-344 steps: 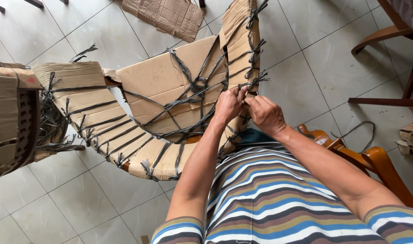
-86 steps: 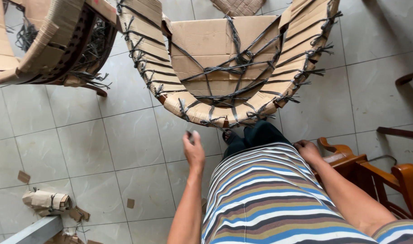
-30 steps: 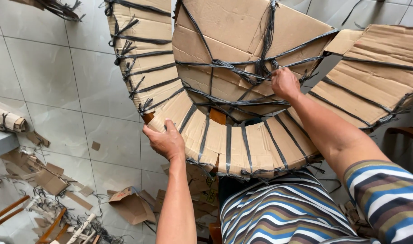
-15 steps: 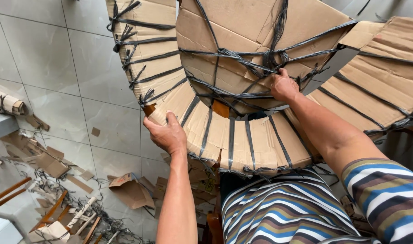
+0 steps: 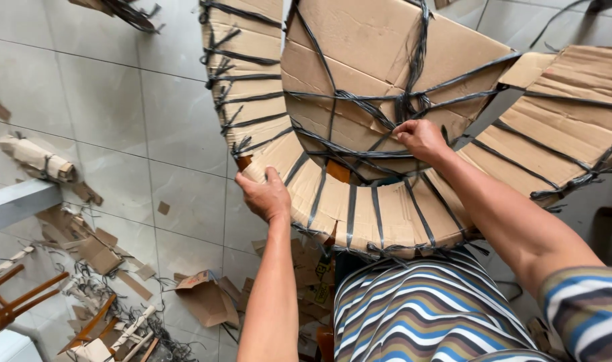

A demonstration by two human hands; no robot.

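Cardboard-wrapped curved frame (image 5: 359, 167), bound in dark strapping — left hand (image 5: 265, 196) grips its rim, right hand (image 5: 420, 139) pinches a strap (image 5: 359, 153).

A curved cardboard-wrapped chair frame (image 5: 386, 134), bound with dark straps (image 5: 413, 74), is held tilted above the lap.

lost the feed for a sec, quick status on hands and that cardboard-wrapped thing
Left hand grips the outer rim of the cardboard-wrapped curved frame. Right hand pinches the dark straps at centre. Cardboard scraps on floor, none between the hands.
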